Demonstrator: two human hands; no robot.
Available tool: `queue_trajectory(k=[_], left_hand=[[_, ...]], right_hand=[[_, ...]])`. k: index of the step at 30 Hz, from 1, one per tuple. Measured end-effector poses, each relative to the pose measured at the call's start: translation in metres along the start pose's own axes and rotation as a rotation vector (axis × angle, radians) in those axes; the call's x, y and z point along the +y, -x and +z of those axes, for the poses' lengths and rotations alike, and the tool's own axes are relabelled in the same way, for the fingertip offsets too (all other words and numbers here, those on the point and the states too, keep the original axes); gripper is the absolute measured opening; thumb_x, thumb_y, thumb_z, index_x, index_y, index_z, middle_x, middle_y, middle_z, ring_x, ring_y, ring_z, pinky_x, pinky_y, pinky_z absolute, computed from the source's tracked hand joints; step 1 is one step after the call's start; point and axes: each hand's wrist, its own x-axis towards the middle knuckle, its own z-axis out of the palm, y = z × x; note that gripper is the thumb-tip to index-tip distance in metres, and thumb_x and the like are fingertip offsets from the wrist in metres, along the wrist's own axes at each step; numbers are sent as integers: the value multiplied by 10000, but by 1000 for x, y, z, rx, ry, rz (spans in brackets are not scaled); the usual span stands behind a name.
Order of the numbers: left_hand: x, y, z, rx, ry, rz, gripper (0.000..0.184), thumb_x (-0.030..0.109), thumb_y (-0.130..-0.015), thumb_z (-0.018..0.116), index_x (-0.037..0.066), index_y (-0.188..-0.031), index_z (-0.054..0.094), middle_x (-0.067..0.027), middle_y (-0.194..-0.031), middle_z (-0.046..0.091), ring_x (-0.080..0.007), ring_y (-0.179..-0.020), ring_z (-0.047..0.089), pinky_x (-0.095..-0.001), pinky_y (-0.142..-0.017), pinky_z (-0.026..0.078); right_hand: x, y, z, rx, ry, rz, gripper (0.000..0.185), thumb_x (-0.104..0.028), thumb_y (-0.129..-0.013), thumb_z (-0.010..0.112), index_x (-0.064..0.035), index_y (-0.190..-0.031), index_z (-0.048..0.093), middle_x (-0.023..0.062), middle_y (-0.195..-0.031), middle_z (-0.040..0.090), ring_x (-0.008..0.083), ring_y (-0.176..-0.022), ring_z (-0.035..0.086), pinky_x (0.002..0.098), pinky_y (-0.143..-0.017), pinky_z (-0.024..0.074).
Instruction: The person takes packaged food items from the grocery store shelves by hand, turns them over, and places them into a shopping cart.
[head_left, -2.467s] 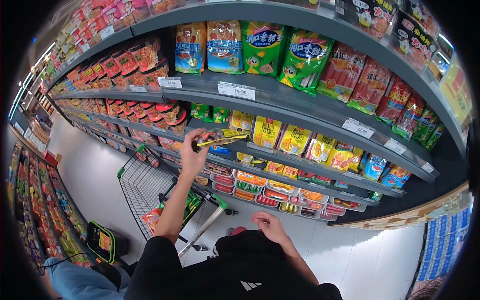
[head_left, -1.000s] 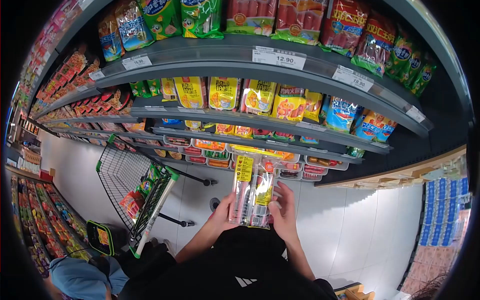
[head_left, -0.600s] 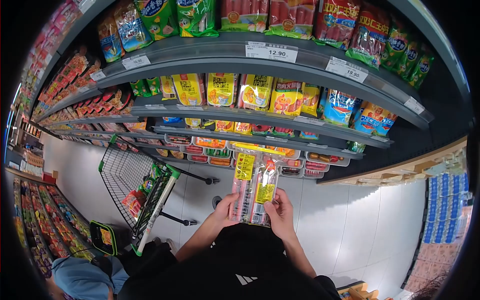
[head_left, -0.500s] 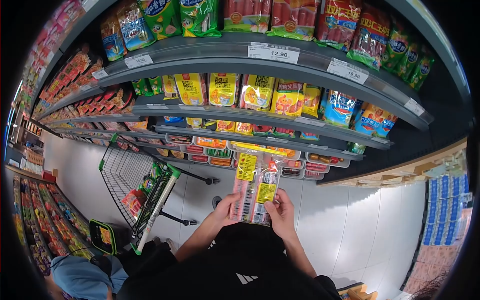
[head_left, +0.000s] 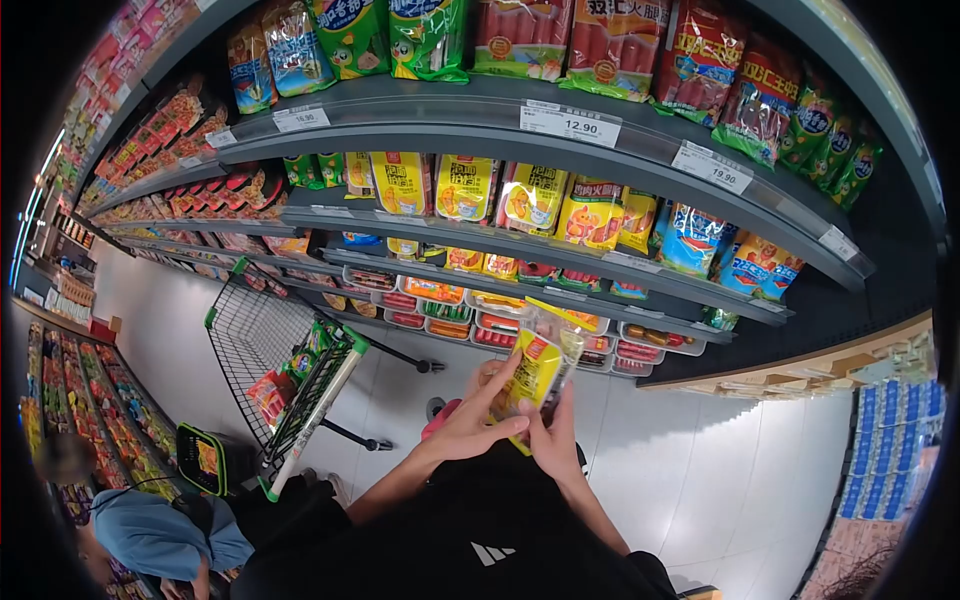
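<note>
A yellow plastic packet of sausages [head_left: 537, 368] is tilted in front of my body, with its printed yellow side partly facing me and its clear end upward. My left hand [head_left: 474, 418] is closed on its left side, fingers partly behind it and the thumb across its lower part. Around the lower right edge my right hand [head_left: 553, 440] grips the same packet, thumb on the front. Beyond it, on the shelf, similar yellow packets [head_left: 466, 188] stand in a row.
Shelves with price tags [head_left: 570, 124] curve ahead, and trays of sausages [head_left: 447, 310] sit at the bottom. To the left stands a shopping cart [head_left: 318, 415] with goods inside. A black-and-green basket [head_left: 203, 458] and a person in blue [head_left: 165, 530] are near it.
The packet has been turned over from its clear sausage side to its yellow printed side, and it is now tilted. My left hand has shifted right with it. The view has moved slightly.
</note>
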Motion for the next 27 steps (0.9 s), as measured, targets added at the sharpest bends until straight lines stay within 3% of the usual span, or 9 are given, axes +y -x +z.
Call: queue_trajectory(k=[3, 4, 7, 11, 12, 16, 22, 25, 27], left_hand=[[13, -3, -10, 34, 70, -7, 876, 230, -937, 771, 118, -1660, 289, -152, -1448, 436, -277, -1313, 465, -406, -1110, 413], [6, -6, -12, 108, 94, -43, 842, 191, -922, 788, 109, -1634, 345, -131, -1400, 494, -233, -1188, 547, -371, -994, 501], [-10, -15, -12, 194, 181, -50, 798, 185, -923, 790, 63, -1599, 385, -130, -1363, 531, -225, -1168, 584, -366, -978, 519], [-2, -20, 2, 82, 410, -123, 693, 144, -975, 749, -35, -1526, 369, -123, -1343, 590, -170, -1236, 585, -343, -1008, 514], [-3, -21, 3, 83, 370, -115, 772, 109, -972, 732, -8, -1587, 281, -108, -1401, 564, -142, -1245, 570, -317, -1009, 512], [2, -20, -11, 61, 461, -210, 773, 138, -992, 719, -5, -1599, 262, -113, -1425, 539, -158, -1284, 532, -333, -1068, 466], [-22, -8, -45, 156, 438, -89, 831, 141, -1018, 680, -1, -1640, 147, -121, -1497, 476, -171, -1363, 464, -354, -1112, 435], [-42, 5, -62, 304, 511, 25, 662, 128, -1029, 679, -2, -1557, 300, -98, -1390, 545, -135, -1264, 523, -322, -1066, 461], [-45, 24, -85, 360, 597, -59, 613, 118, -1020, 694, 9, -1519, 356, -73, -1321, 598, -112, -1181, 580, -288, -977, 514]], right_hand=[[15, -12, -16, 88, -49, -27, 494, -76, -1024, 650, -28, -1437, 382, 111, -1274, 623, 175, -1128, 641, 344, -943, 553], [11, -15, -16, 86, -234, 25, 452, -68, -1023, 655, -35, -1408, 420, 114, -1259, 649, 179, -1113, 657, 353, -944, 556], [14, -18, -23, 27, -368, 147, 455, -59, -1022, 654, -40, -1420, 434, 115, -1274, 656, 181, -1122, 662, 357, -941, 563], [23, -23, -21, -42, -393, 110, 485, -58, -1021, 656, -45, -1448, 427, 105, -1277, 657, 179, -1119, 667, 354, -949, 563], [25, -25, -22, -47, -381, 123, 492, -54, -1021, 652, -47, -1456, 423, 103, -1279, 657, 179, -1119, 668, 354, -952, 563], [20, -38, -17, -84, -351, 182, 502, -33, -1019, 638, -53, -1468, 416, 106, -1286, 654, 180, -1126, 666, 349, -961, 559], [19, -64, 22, -165, -184, 173, 513, -54, -1036, 622, -49, -1492, 387, 103, -1316, 629, 170, -1138, 652, 319, -949, 553], [11, -72, 53, -281, -8, 142, 516, -75, -1053, 601, -40, -1513, 368, 103, -1341, 609, 163, -1172, 630, 305, -953, 541], [13, -82, 70, -409, 128, 170, 537, -112, -1057, 613, -43, -1515, 342, 99, -1308, 613, 158, -1151, 633, 303, -927, 545]])
